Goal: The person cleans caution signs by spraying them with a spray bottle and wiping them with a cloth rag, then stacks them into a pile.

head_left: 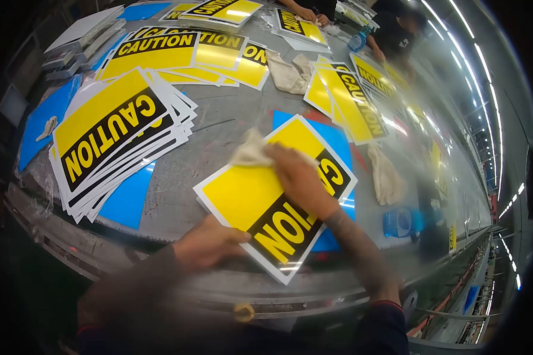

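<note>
A yellow and black caution sign (225,192) with a white border lies at an angle in front of me, partly over a blue sheet (337,139). My left hand (210,244) grips its near left edge, thumb on the printed face and fingers out of sight beneath. On the yellow area, my right hand (296,174) presses a pale cloth (251,151); some of its fingers are blurred. The right forearm crosses the sign and covers part of the lettering.
To the left sits a fanned stack of caution signs (109,127) on blue sheets. More signs (160,50) lie behind. Right of me are a crumpled cloth (386,174) and a blue bottle (401,222). Across the table, a person (397,38) stands near other signs.
</note>
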